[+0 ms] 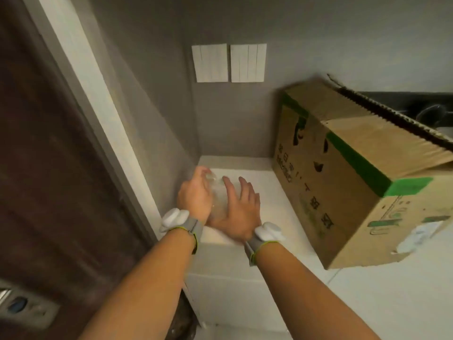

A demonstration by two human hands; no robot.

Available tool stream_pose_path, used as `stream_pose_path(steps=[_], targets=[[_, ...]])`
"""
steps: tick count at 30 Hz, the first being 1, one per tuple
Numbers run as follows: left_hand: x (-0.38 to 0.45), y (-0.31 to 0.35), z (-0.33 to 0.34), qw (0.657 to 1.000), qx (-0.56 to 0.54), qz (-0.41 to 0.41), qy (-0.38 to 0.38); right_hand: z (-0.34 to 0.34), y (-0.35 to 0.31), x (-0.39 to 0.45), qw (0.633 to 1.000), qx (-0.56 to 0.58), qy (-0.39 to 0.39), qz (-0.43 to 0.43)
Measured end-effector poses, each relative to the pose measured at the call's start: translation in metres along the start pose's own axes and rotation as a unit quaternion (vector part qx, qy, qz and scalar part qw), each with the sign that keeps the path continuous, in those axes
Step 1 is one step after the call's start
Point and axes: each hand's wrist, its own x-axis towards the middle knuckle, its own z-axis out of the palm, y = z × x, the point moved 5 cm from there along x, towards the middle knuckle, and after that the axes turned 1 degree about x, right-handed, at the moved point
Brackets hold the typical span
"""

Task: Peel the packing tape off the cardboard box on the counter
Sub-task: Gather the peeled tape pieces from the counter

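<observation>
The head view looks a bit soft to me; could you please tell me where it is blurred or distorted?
Head view: motion blur smears the left hand, the right hand and the clear crumpled tape between them; the cardboard box is soft too, its print unreadable; wide-angle distortion tilts the wall switches and door frame.

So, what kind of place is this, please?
Probably a home entryway or utility corner: a white counter in the corner of grey walls, two wall switch panels, and a dark door with a handle beside it.

Both my arms reach forward, my left hand [196, 200] curled, my right hand [239, 212] flat, fingers straight, wrists close together.
</observation>
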Motion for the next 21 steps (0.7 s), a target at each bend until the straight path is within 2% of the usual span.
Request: stream_pose_path(steps=[1,2,5,7,9,11,14,17,21], targets=[[0.003,0.000,-0.002,0.998,0.061,0.011,0.025,0.003,0.000,0.008,1.000,-0.005,-0.014,-0.004],[0.009,0.000,-0.001,0.997,0.071,0.002,0.031,0.005,0.001,0.016,1.000,-0.009,-0.027,-0.012],[0.034,-0.002,0.017,1.000,0.027,0.009,-0.005,0.014,0.000,0.038,0.997,-0.018,-0.054,-0.052],[0.048,-0.004,0.033,0.998,0.040,0.026,-0.031,0.023,0.001,0.056,0.995,-0.038,-0.075,-0.062],[0.056,-0.008,0.044,0.997,0.051,0.013,-0.055,0.028,0.000,0.067,0.993,-0.065,-0.077,-0.063],[0.062,-0.010,0.049,0.997,0.011,-0.006,-0.076,0.031,-0.001,0.076,0.993,-0.069,-0.077,-0.062],[0.070,-0.014,0.056,0.993,-0.025,-0.044,-0.105,0.033,-0.004,0.089,0.992,-0.046,-0.084,-0.076],[0.074,-0.015,0.055,0.990,-0.039,-0.085,-0.102,0.031,-0.013,0.098,0.987,-0.023,-0.114,-0.113],[0.074,-0.017,0.058,0.994,-0.031,-0.075,-0.068,0.025,-0.012,0.103,0.985,0.061,-0.114,-0.115]])
